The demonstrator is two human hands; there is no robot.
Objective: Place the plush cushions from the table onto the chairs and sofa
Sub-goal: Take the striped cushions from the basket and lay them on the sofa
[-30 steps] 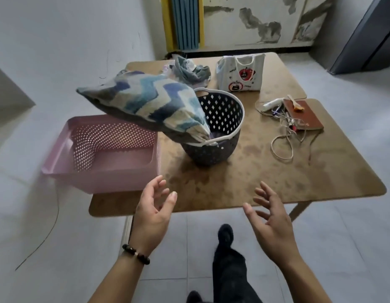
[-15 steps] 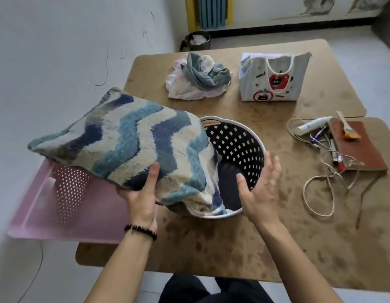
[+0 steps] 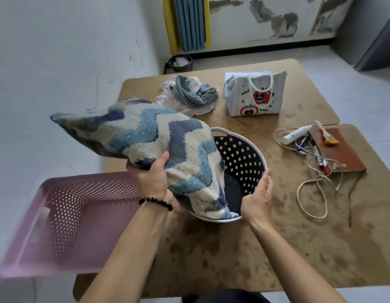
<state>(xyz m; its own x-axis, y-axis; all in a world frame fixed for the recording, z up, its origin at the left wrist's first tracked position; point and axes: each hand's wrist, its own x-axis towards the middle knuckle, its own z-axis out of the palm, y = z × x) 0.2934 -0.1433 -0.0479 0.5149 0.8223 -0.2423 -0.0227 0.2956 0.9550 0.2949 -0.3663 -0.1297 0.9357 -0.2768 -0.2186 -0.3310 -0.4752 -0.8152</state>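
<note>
A plush cushion [image 3: 154, 136] with blue and cream zigzag stripes lies tilted over the left rim of a dark round basket [image 3: 242, 162], its lower corner hanging inside. My left hand [image 3: 151, 173] grips the cushion's near edge from below, thumb on top. My right hand [image 3: 258, 195] rests against the basket's white rim on the near right side, fingers fairly straight along it. Both stand on the brown table [image 3: 233, 248]. No chairs or sofa are in view.
A pink perforated crate [image 3: 65, 219] overhangs the table's left edge. Further back lie crumpled cloths [image 3: 189, 95] and a white tote bag [image 3: 255, 95]. To the right are a cord [image 3: 314, 193], a tube, pens, a brush and a brown notebook [image 3: 340, 152]. A wall runs along the left.
My left hand has closed on the cushion's edge and raised it a little. My right hand has dropped from above the basket onto its near right rim.
</note>
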